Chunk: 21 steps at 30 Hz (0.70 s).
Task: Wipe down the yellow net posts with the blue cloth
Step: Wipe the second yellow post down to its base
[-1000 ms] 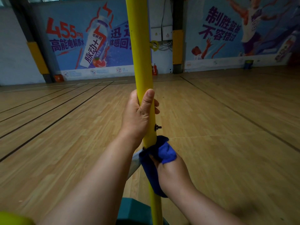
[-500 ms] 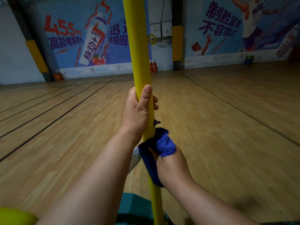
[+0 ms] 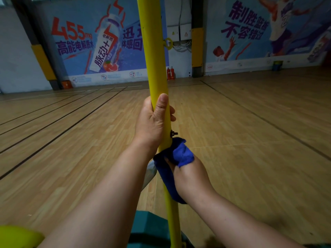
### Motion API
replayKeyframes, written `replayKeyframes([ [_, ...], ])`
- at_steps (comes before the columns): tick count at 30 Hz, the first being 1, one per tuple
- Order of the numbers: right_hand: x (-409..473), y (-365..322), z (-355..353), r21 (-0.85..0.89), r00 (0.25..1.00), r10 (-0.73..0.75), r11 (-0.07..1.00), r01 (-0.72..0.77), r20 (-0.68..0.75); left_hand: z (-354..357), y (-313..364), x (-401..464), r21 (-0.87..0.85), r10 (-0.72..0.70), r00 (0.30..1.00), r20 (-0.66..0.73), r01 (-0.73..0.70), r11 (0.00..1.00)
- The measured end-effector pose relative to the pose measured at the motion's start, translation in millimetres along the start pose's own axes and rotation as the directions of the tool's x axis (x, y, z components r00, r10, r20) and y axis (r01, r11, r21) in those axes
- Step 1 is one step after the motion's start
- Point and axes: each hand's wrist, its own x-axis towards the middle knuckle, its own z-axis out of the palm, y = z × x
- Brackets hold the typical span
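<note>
Two bare forearms, no sleeves, hands (image 3: 152, 120) without gloves or rings

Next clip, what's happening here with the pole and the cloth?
A person is wiping a yellow net post in a gym with a wooden floor. The left hand grips the post, thumb up along it. Just below, past a small bolt, the right hand holds a blue cloth wrapped against the post. The post's lower stretch runs down toward a green base.
</note>
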Motion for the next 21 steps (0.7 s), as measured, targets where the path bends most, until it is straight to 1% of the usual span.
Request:
replayKeyframes([
  [1,2.8,-1.7,0.2,0.008,1.0,-0.004,1.0,0.004,-0.006,0.3,0.2,-0.4,-0.001,-0.003,1.0,0.001,0.003,1.0],
  [3,8.2,-3.2,0.9,0.021,0.997,-0.059,0.998,0.06,-0.048,0.0,0.7,-1.5,-0.019,-0.008,1.0,0.004,0.009,1.0],
  [5,8.7,-5.9,1.3,0.115,0.993,-0.069,0.99,0.079,-0.095,-1.0,-0.9,-3.2,-0.029,-0.013,1.0,0.018,0.014,0.999],
  [8,8.2,-4.8,3.8,0.207,0.994,-0.051,0.976,0.071,-0.101,-3.4,-7.7,-10.3,-0.036,-0.021,0.999,0.045,0.022,0.999],
  [9,8.4,-1.2,5.3,0.216,0.993,-0.065,0.973,0.085,-0.096,-4.1,-12.3,-14.0,-0.029,-0.021,0.998,0.051,0.023,0.999],
  [12,1.9,15.3,9.2,0.109,0.977,-0.197,0.973,0.205,-0.083,-7.5,-30.1,-29.7,0.005,-0.036,0.997,0.074,0.035,0.999],
  [13,-0.6,21.8,9.9,0.085,0.974,-0.214,0.972,0.22,-0.082,-9.1,-36.7,-35.5,0.007,-0.054,0.995,0.087,0.053,0.999],
  [18,-6.9,54.2,16.1,0.07,0.983,-0.181,0.981,0.183,-0.03,-17.7,-57.8,-54.4,0.036,-0.114,0.985,0.132,0.11,0.993],
  [21,-11.3,69.8,20.6,0.078,0.989,-0.147,0.986,0.147,-0.008,-20.4,-60.8,-56.2,0.008,-0.164,0.978,0.129,0.165,0.986],
])
